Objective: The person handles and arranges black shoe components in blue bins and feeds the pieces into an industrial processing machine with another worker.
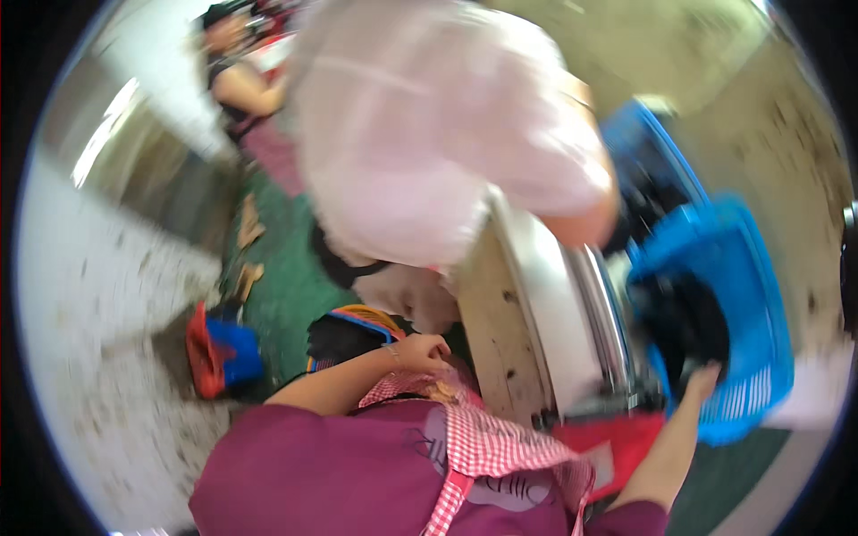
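My left hand (pixel 420 353) is in front of my body, just above my red-and-white checked apron (pixel 500 444). Its fingers are curled in, and whatever they may hold is hidden. To the right, my right hand (pixel 704 381) reaches into a blue plastic basket (pixel 770 357). It touches a dark, soft-looking black piece (pixel 684 322) inside, but blur keeps its fingers from showing clearly. Between my hands stands a wooden-sided bench (pixel 505 335) with a shiny metal roller (pixel 601 304) along its right side.
A co-worker in a pale top (pixel 420 116) leans over the bench ahead. Another blue basket (pixel 657 147) with dark contents stands beyond. Beside my left arm is a stack of colourful baskets (pixel 366 322) holding black material. A red-and-blue container (pixel 223 350) stands on the green floor (pixel 290 268); another person (pixel 241 80) is farther back.
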`<state>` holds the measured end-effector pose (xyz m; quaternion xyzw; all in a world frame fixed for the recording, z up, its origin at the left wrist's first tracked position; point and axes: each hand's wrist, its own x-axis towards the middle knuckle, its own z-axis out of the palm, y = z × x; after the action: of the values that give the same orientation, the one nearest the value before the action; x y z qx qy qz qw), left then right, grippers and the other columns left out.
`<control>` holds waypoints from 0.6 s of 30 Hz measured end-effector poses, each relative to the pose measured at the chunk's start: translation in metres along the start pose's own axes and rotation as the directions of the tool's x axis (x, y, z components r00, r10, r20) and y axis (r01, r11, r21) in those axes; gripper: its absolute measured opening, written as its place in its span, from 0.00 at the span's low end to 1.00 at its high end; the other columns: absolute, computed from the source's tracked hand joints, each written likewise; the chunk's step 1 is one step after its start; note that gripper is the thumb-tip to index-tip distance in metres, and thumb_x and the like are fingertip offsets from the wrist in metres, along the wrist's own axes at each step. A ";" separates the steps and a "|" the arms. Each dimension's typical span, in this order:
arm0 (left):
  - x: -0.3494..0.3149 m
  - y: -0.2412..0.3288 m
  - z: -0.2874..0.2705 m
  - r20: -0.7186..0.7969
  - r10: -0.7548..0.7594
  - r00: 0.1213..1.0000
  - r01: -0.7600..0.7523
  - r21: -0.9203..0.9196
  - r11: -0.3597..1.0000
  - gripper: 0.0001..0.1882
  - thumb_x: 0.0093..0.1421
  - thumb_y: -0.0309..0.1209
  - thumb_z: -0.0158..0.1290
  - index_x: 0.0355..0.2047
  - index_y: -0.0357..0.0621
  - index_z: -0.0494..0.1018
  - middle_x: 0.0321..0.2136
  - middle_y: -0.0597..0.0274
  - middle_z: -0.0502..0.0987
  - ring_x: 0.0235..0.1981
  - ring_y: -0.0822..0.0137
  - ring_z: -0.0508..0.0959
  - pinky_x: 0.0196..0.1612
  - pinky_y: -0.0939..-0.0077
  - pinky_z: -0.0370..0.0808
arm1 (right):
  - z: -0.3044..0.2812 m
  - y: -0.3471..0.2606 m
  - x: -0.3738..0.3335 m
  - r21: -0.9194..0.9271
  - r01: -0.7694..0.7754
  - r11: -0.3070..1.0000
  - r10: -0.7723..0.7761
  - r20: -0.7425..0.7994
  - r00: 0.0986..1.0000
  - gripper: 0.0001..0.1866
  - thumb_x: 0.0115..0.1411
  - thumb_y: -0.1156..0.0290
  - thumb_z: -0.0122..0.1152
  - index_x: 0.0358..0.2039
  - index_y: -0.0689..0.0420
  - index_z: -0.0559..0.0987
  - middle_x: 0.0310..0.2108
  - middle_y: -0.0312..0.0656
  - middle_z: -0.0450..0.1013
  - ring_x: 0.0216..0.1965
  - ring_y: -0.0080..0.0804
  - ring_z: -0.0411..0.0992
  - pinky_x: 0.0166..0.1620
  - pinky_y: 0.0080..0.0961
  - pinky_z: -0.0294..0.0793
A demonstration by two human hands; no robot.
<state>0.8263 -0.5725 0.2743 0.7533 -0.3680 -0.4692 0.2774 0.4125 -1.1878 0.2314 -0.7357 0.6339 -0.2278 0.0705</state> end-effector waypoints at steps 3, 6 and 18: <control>0.004 0.021 -0.015 0.066 -0.024 0.998 0.027 -0.044 0.999 0.26 0.55 0.42 0.61 0.47 0.37 0.72 0.34 0.54 0.80 0.35 0.65 0.80 0.41 0.70 0.77 | -0.070 -0.024 0.001 -0.317 -0.102 0.943 -0.008 -0.328 0.944 0.29 0.55 0.57 0.61 0.54 0.58 0.73 0.52 0.51 0.72 0.53 0.45 0.70 0.58 0.36 0.68; 0.027 0.029 -0.026 0.173 0.026 0.985 -0.009 -0.097 0.995 0.23 0.58 0.32 0.59 0.51 0.36 0.69 0.34 0.59 0.78 0.35 0.72 0.78 0.40 0.75 0.77 | -0.138 0.015 -0.005 -0.060 -0.113 0.992 0.076 -0.431 0.899 0.30 0.53 0.56 0.64 0.54 0.58 0.75 0.53 0.50 0.72 0.56 0.46 0.69 0.60 0.37 0.65; 0.016 0.163 0.096 0.887 0.260 0.380 -0.024 -0.272 0.962 0.22 0.70 0.41 0.42 0.56 0.36 0.66 0.46 0.61 0.76 0.47 0.71 0.73 0.57 0.72 0.65 | -0.227 -0.203 -0.527 0.752 -0.411 0.515 0.161 0.386 0.908 0.10 0.63 0.70 0.56 0.42 0.61 0.78 0.34 0.43 0.79 0.38 0.30 0.79 0.44 0.26 0.75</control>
<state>0.6949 -0.6863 0.3521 0.3010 -0.4704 -0.8163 0.1475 0.4499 -0.5991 0.3826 -0.5253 0.5524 -0.3787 0.5249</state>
